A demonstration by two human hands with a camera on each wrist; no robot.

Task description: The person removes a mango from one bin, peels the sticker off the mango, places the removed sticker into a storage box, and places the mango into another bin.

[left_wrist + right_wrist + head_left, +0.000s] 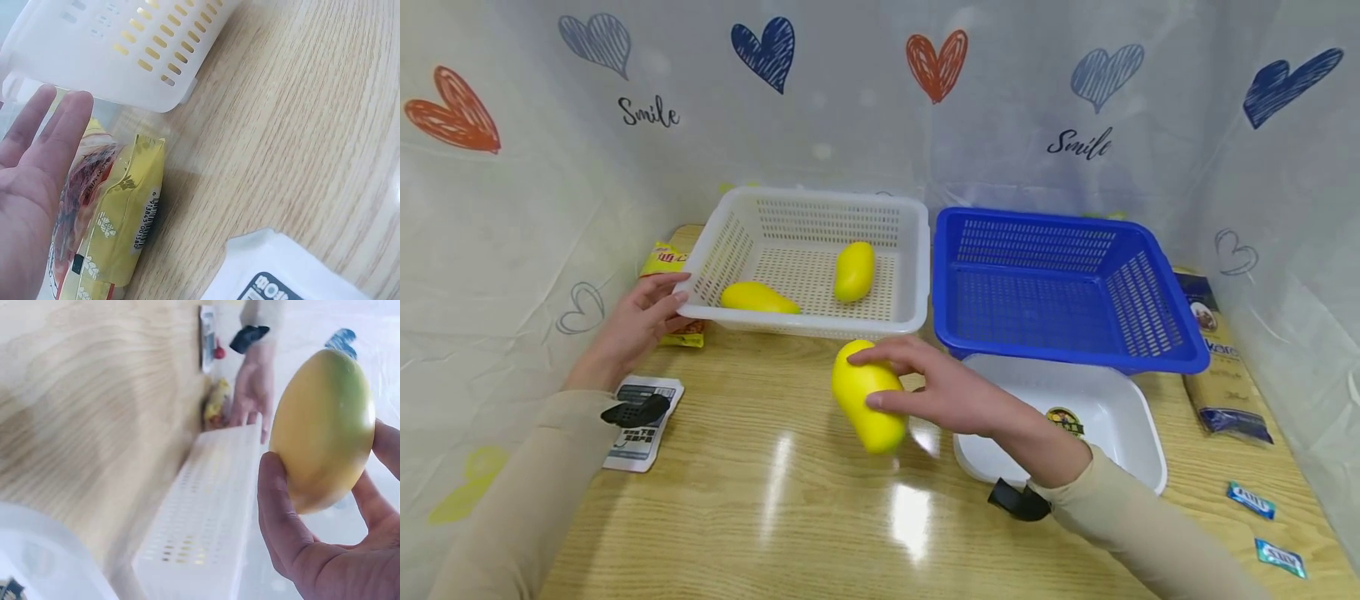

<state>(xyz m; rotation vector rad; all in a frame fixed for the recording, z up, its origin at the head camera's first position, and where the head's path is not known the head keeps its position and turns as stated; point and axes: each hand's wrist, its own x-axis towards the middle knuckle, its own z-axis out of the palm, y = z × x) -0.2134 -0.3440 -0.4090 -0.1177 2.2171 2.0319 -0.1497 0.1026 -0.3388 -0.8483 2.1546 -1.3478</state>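
My right hand (936,383) holds a yellow mango (865,396) between thumb and fingers, above the table in front of the white basket (808,323). In the right wrist view the mango (325,431) shows a greenish side. My left hand (643,317) is at the basket's left front corner, its fingertips right at the rim. The left wrist view shows those fingers (65,131) fairly straight against the basket edge. Inside the white basket lie two more mangoes, one (760,297) along the front wall and one (854,272) toward the right.
A blue basket (1075,360) stands right of the white one, with a white tub (1120,417) before it. A yellow snack bag (119,219) and a white packet (651,417) lie at left. At right are a brown packet (1225,375) and two small sachets (1251,500).
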